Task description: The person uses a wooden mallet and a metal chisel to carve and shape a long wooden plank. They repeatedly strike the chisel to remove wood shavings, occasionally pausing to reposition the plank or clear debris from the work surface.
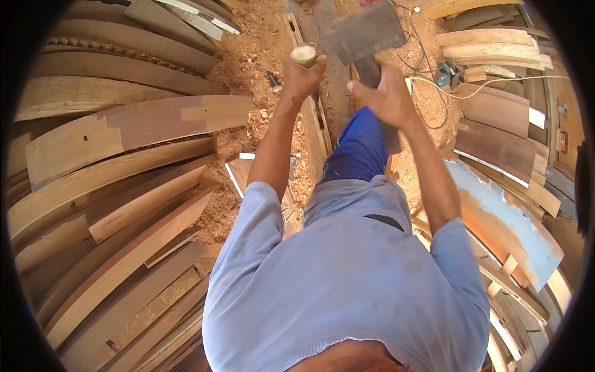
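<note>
My left hand (pixel 301 82) is wrapped round a chisel, whose round, pale handle end (pixel 304 56) points up toward me. Below the fist, the chisel's blade is mostly hidden. A narrow wooden piece (pixel 314 144) with long slots cut in it runs beneath that hand. In my right hand (pixel 392 99) is a mallet with a big, dark, blocky head (pixel 367 31), smeared by motion. The mallet's head is raised to the right of the chisel handle, apart from it. My leg in blue cloth (pixel 361 146) lies along the slotted piece.
Wood shavings (pixel 248 46) cover the floor. A small dark tool (pixel 273 80) rests on them, left of my left hand. Boards (pixel 139 127) are stacked along the left, with more planks (pixel 496 146) on the right. A green power tool (pixel 447 74) and cables (pixel 427 80) lie to the right.
</note>
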### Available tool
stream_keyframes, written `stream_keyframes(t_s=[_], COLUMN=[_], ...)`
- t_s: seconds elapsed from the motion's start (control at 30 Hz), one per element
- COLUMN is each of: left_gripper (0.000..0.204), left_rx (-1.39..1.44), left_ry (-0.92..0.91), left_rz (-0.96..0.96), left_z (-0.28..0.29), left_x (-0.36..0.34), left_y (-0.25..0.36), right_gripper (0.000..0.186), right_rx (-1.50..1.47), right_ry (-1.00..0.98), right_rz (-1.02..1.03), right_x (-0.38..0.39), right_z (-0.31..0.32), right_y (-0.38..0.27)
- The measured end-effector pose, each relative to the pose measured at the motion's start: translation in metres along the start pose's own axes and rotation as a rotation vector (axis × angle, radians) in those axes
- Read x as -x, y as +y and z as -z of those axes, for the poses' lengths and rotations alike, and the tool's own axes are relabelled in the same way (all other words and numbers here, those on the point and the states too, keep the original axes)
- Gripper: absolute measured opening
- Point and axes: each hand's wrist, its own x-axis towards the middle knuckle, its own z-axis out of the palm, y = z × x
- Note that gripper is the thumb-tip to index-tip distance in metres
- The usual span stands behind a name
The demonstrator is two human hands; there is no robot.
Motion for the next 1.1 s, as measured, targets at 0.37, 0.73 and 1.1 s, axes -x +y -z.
stream_keyframes(t_s=[0.37, 0.73, 1.1], left_gripper=[0.016, 0.017, 0.032], left_rx=[-0.096, -0.041, -0.135], left_ry=[0.166, 0.241, 0.415], left_rz=[0.208, 0.091, 0.007], left_z=[-0.002, -0.013, -0.009], left_x=[-0.059, -0.058, -0.059], left_y=[-0.01, -0.029, -0.044], right_gripper=[0.024, 0.023, 0.033], right_rx=[-0.328, -0.407, -0.37], right_ry=[0.228, 0.168, 0.174], right_rz=[-0.141, -0.153, -0.133], right_x=[0.07, 0.073, 0.085], right_z=[-0.031, -0.029, -0.035], right_y=[0.039, 0.052, 0.053])
